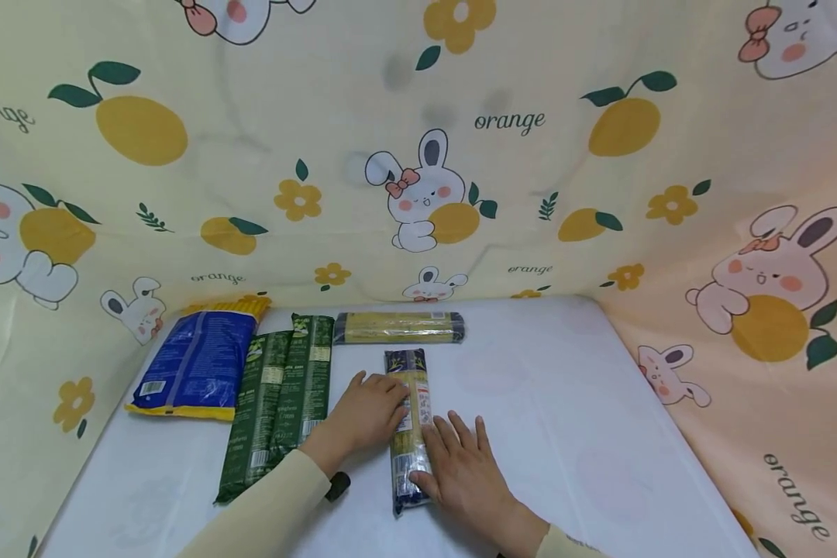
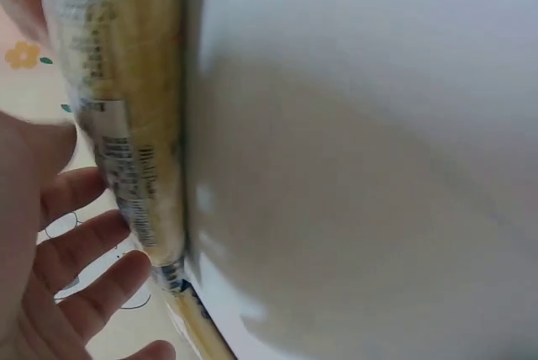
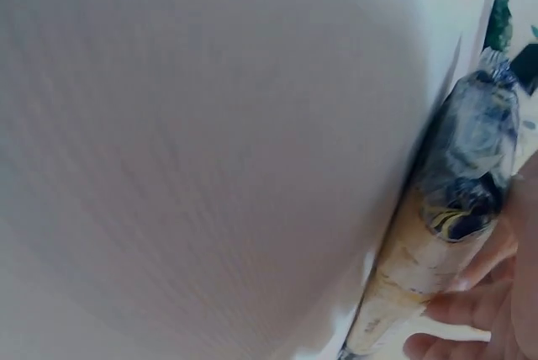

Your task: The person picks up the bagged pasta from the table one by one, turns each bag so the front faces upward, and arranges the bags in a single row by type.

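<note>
Left grip (image 1: 364,413), right grip (image 1: 466,471) — touching pasta packet (image 1: 409,451)

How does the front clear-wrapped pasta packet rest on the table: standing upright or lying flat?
Lying flat: both wrist views show the long side of the pasta packet along the white table.
</note>
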The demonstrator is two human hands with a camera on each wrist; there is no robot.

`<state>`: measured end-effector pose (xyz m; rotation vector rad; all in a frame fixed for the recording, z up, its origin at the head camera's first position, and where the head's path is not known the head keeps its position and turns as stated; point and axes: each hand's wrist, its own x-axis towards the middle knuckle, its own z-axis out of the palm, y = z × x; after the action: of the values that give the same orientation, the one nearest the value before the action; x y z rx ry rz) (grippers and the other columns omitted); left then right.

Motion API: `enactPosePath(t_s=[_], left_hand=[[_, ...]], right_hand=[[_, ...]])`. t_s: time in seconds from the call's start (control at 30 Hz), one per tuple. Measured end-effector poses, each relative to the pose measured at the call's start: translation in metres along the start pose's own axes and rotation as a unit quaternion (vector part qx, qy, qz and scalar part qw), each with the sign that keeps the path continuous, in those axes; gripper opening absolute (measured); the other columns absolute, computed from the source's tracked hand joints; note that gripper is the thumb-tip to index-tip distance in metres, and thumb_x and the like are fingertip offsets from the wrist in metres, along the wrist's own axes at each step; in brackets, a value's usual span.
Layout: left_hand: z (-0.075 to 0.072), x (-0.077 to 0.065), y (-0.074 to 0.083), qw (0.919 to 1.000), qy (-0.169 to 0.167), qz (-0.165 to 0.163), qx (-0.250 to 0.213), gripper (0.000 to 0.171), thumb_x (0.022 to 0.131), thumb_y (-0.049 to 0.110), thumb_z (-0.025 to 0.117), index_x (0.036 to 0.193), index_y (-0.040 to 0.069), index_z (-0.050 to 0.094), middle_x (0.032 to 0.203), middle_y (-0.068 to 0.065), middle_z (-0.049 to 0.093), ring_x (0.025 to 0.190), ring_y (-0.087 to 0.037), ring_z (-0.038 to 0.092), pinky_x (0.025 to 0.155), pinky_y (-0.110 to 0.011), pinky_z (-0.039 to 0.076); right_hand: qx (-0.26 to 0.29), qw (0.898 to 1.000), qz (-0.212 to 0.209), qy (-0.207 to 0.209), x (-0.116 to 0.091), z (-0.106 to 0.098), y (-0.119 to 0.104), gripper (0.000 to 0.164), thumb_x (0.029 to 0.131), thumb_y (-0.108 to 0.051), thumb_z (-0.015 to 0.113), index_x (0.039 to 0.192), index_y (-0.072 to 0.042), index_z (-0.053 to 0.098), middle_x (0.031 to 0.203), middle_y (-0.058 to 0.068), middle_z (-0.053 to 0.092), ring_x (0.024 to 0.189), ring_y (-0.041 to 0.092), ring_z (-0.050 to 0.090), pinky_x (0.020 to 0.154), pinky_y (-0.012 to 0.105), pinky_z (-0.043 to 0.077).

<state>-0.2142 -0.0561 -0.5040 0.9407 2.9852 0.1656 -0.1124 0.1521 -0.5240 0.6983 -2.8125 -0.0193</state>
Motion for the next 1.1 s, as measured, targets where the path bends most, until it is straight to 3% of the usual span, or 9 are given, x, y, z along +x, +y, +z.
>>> enactPosePath(t_s=[0.13,0.2,0.3,0.4,0.6,0.7,0.93,1.1], left_hand=[[-0.005,0.020,-0.003,0.9993,0.028,-0.021,0.017,0.034,0.110,0.038,0.054,0.129,0.017,0.072,0.130,-0.005,0.072,0.124,-0.029,0.064,0.106,-0.055,0.050],[-0.008,0.033,-0.005,0.9984,0.033,-0.037,0.027,0.034,0.110,0.039,0.055,0.129,0.017,0.073,0.128,-0.005,0.072,0.122,-0.028,0.064,0.103,-0.054,0.052],[-0.010,0.052,-0.008,0.9972,0.029,-0.055,0.041,0.039,0.111,0.042,0.053,0.135,0.016,0.070,0.135,-0.007,0.068,0.129,-0.030,0.061,0.105,-0.055,0.050],[-0.006,0.070,-0.008,0.9970,0.023,-0.058,0.046,0.047,0.110,0.048,0.051,0.140,0.014,0.066,0.142,-0.010,0.063,0.134,-0.032,0.057,0.109,-0.058,0.047],[0.005,0.093,-0.006,0.9965,0.012,-0.065,0.052,0.057,0.110,0.057,0.044,0.138,0.013,0.067,0.144,-0.010,0.060,0.133,-0.032,0.053,0.112,-0.059,0.043],[0.010,0.098,-0.006,0.9955,0.005,-0.073,0.061,0.057,0.111,0.057,0.041,0.137,0.014,0.068,0.142,-0.011,0.061,0.134,-0.031,0.052,0.112,-0.060,0.042],[0.016,0.104,-0.009,0.9925,-0.010,-0.111,0.050,0.062,0.110,0.060,0.040,0.137,0.013,0.068,0.145,-0.012,0.059,0.141,-0.034,0.047,0.117,-0.061,0.035],[0.020,0.106,-0.007,0.9924,-0.002,-0.109,0.056,0.064,0.110,0.061,0.039,0.133,0.010,0.069,0.138,-0.012,0.062,0.137,-0.033,0.049,0.115,-0.059,0.036]], right_hand=[[-0.035,0.997,-0.003,0.067,-0.005,-0.002,0.000,0.060,0.095,-0.067,0.062,0.107,-0.008,0.067,0.110,0.009,0.069,0.106,0.030,0.063,0.092,0.051,0.053],[-0.048,0.995,0.002,0.091,-0.007,-0.003,0.000,0.060,0.093,-0.071,0.062,0.088,-0.011,0.062,0.090,0.005,0.061,0.088,0.025,0.057,0.078,0.042,0.050],[-0.062,0.993,0.013,0.101,-0.008,-0.003,0.001,0.067,0.092,-0.077,0.057,0.074,-0.013,0.051,0.074,0.002,0.045,0.073,0.022,0.044,0.066,0.037,0.038],[-0.071,0.993,0.022,0.095,-0.008,-0.003,0.001,0.071,0.093,-0.081,0.053,0.070,-0.014,0.047,0.069,0.001,0.037,0.069,0.021,0.039,0.065,0.038,0.034],[-0.075,0.993,0.017,0.087,-0.010,-0.005,0.001,0.070,0.091,-0.081,0.055,0.070,-0.014,0.048,0.068,0.000,0.038,0.068,0.019,0.039,0.066,0.036,0.035],[-0.073,0.995,0.016,0.072,-0.010,-0.004,0.000,0.069,0.093,-0.080,0.053,0.072,-0.015,0.050,0.070,0.000,0.040,0.070,0.019,0.040,0.067,0.035,0.034],[-0.078,0.992,-0.001,0.099,-0.009,0.000,0.000,0.068,0.094,-0.079,0.054,0.072,-0.015,0.050,0.070,-0.001,0.042,0.070,0.020,0.041,0.066,0.036,0.034],[-0.082,0.992,-0.007,0.100,-0.009,0.000,0.002,0.066,0.095,-0.077,0.054,0.071,-0.015,0.051,0.069,-0.001,0.042,0.070,0.019,0.041,0.066,0.036,0.035]])
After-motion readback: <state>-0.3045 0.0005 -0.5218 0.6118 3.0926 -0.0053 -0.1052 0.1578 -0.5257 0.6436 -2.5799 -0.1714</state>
